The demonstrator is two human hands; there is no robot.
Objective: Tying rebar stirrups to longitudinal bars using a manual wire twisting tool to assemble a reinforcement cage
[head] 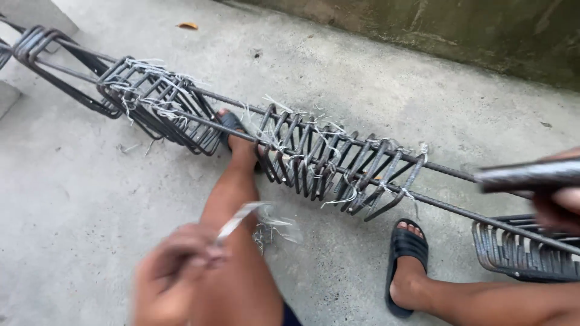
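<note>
Two hands busy: your left hand pinches thin silvery tie wire (blurred), your right hand grips a dark metal rod beside the grey rebar cage on the concrete floor; tying seems underway.

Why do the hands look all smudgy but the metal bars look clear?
In the head view, the left hand with its thin wire and the right hand with a dark tool are blurred; the rebar cage and concrete floor look sharp under soft, even daylight, no glare.
</note>
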